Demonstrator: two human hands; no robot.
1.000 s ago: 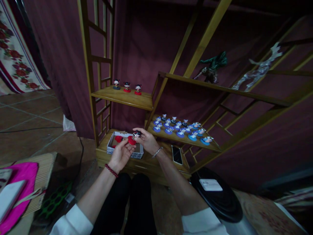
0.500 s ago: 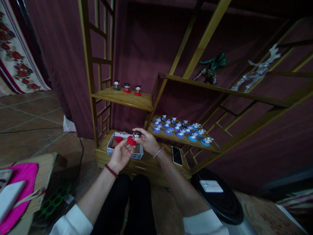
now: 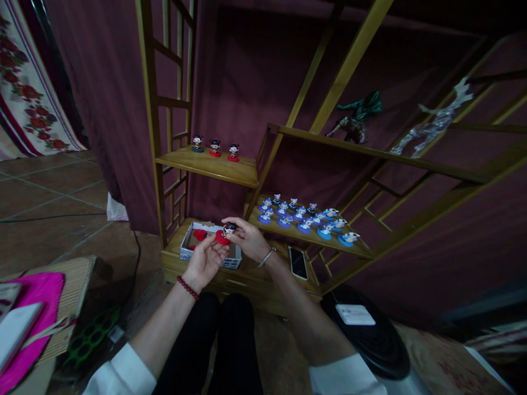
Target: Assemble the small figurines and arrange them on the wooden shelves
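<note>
Between my two hands is a small black-haired figurine (image 3: 224, 236) on a red base. My left hand (image 3: 206, 261) pinches the base at its fingertips, palm turned up. The fingers of my right hand (image 3: 248, 240) close round the head and side of the same figurine. Below and behind it stands a shallow white box (image 3: 233, 262) with red pieces (image 3: 200, 235) inside; my hands hide part of the box. On the upper left shelf (image 3: 214, 168) three similar figurines (image 3: 214, 148) stand upright in a row.
Several purple and blue figurines (image 3: 285, 220) fill the lower right shelf. A phone (image 3: 297, 263) lies on the cabinet top. Higher up stand a green figure (image 3: 359, 116) and a silvery figure (image 3: 436, 120). At lower right is a black round lid (image 3: 382, 345); at left, a pink cloth (image 3: 45, 291).
Both hands still hold the figurine in nearly the same pose. The view has shifted very slightly, and nothing on the shelves has moved.
</note>
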